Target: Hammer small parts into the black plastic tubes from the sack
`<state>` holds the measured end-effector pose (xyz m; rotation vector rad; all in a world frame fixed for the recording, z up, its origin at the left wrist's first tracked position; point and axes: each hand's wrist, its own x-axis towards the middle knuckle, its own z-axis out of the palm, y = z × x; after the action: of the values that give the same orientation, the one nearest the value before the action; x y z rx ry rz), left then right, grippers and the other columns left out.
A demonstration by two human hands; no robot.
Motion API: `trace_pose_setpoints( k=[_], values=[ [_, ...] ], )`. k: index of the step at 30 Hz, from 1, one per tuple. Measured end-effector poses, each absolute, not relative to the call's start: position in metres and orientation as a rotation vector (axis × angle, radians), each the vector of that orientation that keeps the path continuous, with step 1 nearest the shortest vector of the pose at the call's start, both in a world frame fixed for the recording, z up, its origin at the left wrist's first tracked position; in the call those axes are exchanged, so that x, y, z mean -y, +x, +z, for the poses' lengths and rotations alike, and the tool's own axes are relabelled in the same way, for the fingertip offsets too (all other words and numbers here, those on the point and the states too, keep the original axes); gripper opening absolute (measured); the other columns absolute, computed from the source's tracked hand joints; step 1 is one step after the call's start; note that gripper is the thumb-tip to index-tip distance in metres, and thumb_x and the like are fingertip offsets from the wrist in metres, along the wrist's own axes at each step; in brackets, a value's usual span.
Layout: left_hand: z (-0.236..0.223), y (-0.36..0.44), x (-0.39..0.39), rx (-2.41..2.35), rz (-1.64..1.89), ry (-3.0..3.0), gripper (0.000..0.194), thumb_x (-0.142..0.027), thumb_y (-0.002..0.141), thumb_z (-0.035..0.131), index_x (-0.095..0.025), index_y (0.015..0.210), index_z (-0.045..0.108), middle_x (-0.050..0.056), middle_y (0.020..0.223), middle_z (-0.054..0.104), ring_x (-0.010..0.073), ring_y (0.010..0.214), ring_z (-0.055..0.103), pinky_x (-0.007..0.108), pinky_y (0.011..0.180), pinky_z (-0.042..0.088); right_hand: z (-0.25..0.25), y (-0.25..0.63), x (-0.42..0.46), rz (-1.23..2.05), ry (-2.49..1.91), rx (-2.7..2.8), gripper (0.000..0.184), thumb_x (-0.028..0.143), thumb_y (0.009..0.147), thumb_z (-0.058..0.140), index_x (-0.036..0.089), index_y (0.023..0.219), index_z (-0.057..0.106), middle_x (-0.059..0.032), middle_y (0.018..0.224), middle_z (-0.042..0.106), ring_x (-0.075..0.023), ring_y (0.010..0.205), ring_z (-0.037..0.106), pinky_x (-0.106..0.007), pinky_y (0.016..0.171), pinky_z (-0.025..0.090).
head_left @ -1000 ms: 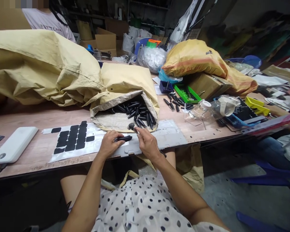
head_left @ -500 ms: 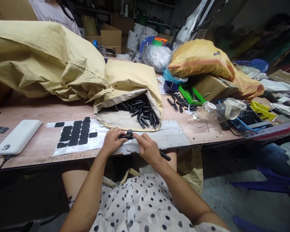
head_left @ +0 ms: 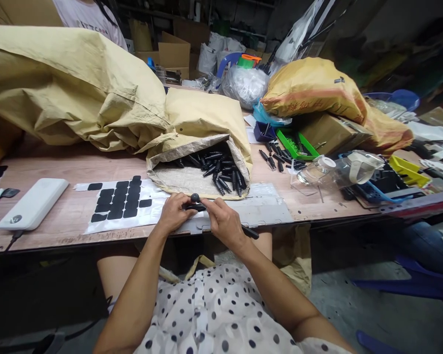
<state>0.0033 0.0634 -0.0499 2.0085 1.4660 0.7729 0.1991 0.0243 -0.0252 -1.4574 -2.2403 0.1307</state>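
Close together at the table's front edge, both hands work at a small black part (head_left: 196,207) with a round black knob (head_left: 195,197) standing up from it. My left hand (head_left: 174,212) is closed, pinching the part from the left. On the other side my right hand (head_left: 225,223) is curled, its fingertips against the part's right end. A black rod-like handle (head_left: 250,232) sticks out behind the right palm; its front end is hidden in the hand. Just beyond lies an open paper sack (head_left: 177,182) with several black tapered pieces (head_left: 221,169) in its mouth.
On the left are a sheet of black rounded stickers (head_left: 121,199) and a white power bank (head_left: 35,202) with a cable. A green tray (head_left: 297,145), a clear jug (head_left: 315,169) and a yellow sack (head_left: 313,88) stand right. A person (head_left: 92,19) is behind the large sack.
The whole view has shifted slightly. The knob on the black part sits a little higher and further left relative to the right fingertips. Both hands keep their grip.
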Motion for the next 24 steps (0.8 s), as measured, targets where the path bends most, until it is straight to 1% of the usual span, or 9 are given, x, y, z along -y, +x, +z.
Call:
trace_pose_setpoints(
  k=[3, 7, 11, 14, 16, 19, 22, 24],
  values=[
    [-0.051, 0.005, -0.063, -1.501, 0.767, 2.006, 0.013, -0.028, 0.074, 0.078, -0.026, 0.087, 0.075, 0.001, 0.087, 0.069, 0.0233, 0.089, 0.058, 0.037, 0.084, 0.047, -0.029, 0.204, -0.038, 0.042, -1.514, 2.182, 0.043, 0.015, 0.1, 0.044, 0.029, 0.133, 0.068, -0.0039, 0.096, 0.064, -0.0166, 0.085, 0.06, -0.023, 0.071, 0.044],
    [-0.054, 0.005, -0.063, -1.507, 0.756, 2.032, 0.013, -0.028, 0.076, 0.076, -0.026, 0.089, 0.076, 0.001, 0.088, 0.07, 0.0238, 0.09, 0.059, 0.038, 0.085, 0.048, -0.044, 0.209, -0.057, -0.094, -1.588, 2.169, 0.04, 0.015, 0.098, 0.047, 0.03, 0.126, 0.073, -0.0057, 0.088, 0.062, -0.0205, 0.085, 0.054, -0.029, 0.076, 0.041],
    [-0.054, 0.002, -0.063, -1.454, 0.763, 2.06, 0.014, -0.032, 0.083, 0.07, -0.027, 0.094, 0.076, 0.002, 0.089, 0.07, 0.0237, 0.092, 0.059, 0.038, 0.086, 0.047, -0.058, 0.21, -0.062, -0.156, -1.631, 2.171, 0.037, 0.016, 0.098, 0.049, 0.03, 0.122, 0.074, -0.0068, 0.088, 0.061, -0.0223, 0.087, 0.049, -0.031, 0.077, 0.037],
    [-0.054, -0.002, -0.062, -1.413, 0.77, 2.073, 0.02, -0.037, 0.091, 0.06, -0.027, 0.096, 0.076, 0.002, 0.089, 0.07, 0.023, 0.09, 0.058, 0.037, 0.086, 0.047, -0.062, 0.209, -0.061, -0.155, -1.637, 2.183, 0.037, 0.016, 0.098, 0.049, 0.03, 0.124, 0.073, -0.0067, 0.091, 0.06, -0.0223, 0.088, 0.047, -0.031, 0.077, 0.036],
    [-0.054, -0.003, -0.062, -1.407, 0.767, 2.07, 0.026, -0.039, 0.094, 0.054, -0.026, 0.095, 0.076, 0.003, 0.089, 0.07, 0.0226, 0.089, 0.058, 0.036, 0.085, 0.046, -0.062, 0.208, -0.06, -0.153, -1.634, 2.196, 0.037, 0.016, 0.098, 0.049, 0.03, 0.125, 0.072, -0.0067, 0.092, 0.06, -0.0224, 0.088, 0.047, -0.031, 0.077, 0.035],
    [-0.054, -0.003, -0.064, -1.416, 0.757, 2.062, 0.03, -0.041, 0.095, 0.05, -0.025, 0.091, 0.075, 0.004, 0.089, 0.07, 0.0226, 0.088, 0.057, 0.037, 0.084, 0.045, -0.059, 0.207, -0.06, -0.143, -1.642, 2.213, 0.038, 0.017, 0.099, 0.049, 0.03, 0.127, 0.071, -0.0071, 0.093, 0.06, -0.0227, 0.089, 0.047, -0.031, 0.076, 0.035],
    [-0.05, -0.002, -0.065, -1.423, 0.763, 2.03, 0.03, -0.041, 0.094, 0.05, -0.024, 0.086, 0.074, 0.004, 0.086, 0.069, 0.0232, 0.087, 0.057, 0.038, 0.085, 0.045, -0.056, 0.206, -0.06, -0.119, -1.665, 2.218, 0.039, 0.016, 0.099, 0.049, 0.029, 0.127, 0.071, -0.0079, 0.094, 0.06, -0.0231, 0.09, 0.047, -0.032, 0.076, 0.035],
    [-0.045, -0.002, -0.061, -1.395, 0.817, 1.978, 0.028, -0.041, 0.093, 0.052, -0.024, 0.086, 0.074, 0.005, 0.087, 0.069, 0.0238, 0.09, 0.057, 0.039, 0.089, 0.046, -0.055, 0.205, -0.06, -0.107, -1.671, 2.219, 0.038, 0.016, 0.098, 0.049, 0.029, 0.127, 0.071, -0.0081, 0.094, 0.06, -0.0233, 0.09, 0.047, -0.032, 0.076, 0.036]
  ],
)
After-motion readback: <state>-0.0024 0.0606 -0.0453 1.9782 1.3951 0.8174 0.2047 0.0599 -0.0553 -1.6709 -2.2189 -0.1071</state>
